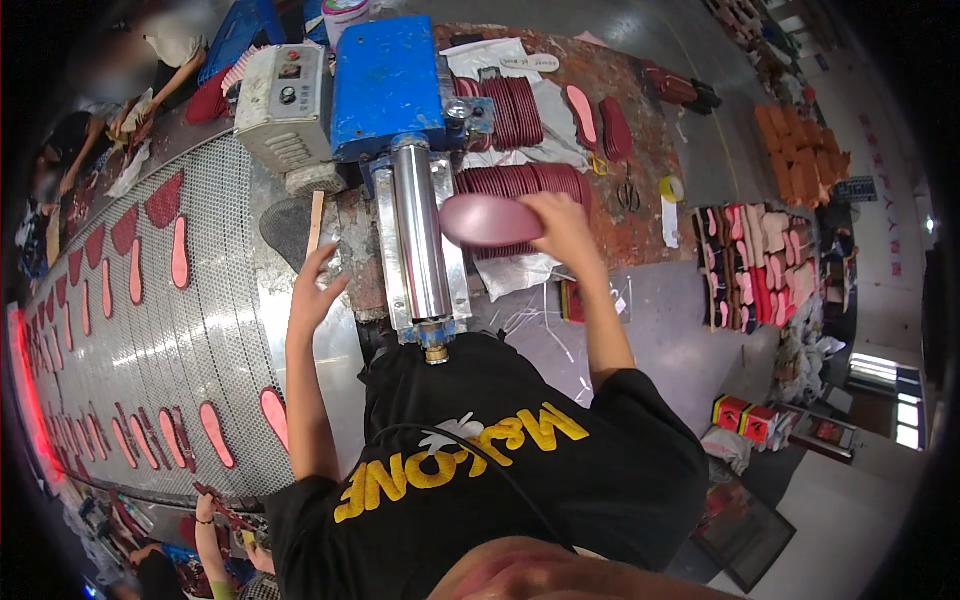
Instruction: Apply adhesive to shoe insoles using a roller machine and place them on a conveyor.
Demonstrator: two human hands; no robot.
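Observation:
A glossy, dark pink shoe insole (488, 221) is gripped at one end by my right hand (563, 232), just right of the steel roller (420, 235). Under it, a row of stacked maroon insoles (540, 182) partly shows. The roller belongs to a machine with a blue housing (388, 85). On the roller's left side my left hand (318, 288) hangs with its fingers apart and nothing in them. Close to that hand lie a dark grey sole-shaped piece (287, 230) and a thin wooden strip (316, 222).
A mesh conveyor (190, 340) on the left carries rows of pink insoles. A grey control box (284, 105) adjoins the machine. Scissors (628, 194) and yellow tape (671, 188) lie on the worn table. Piled insoles (755, 265) stand farther right. Other people work at the far left and lower left.

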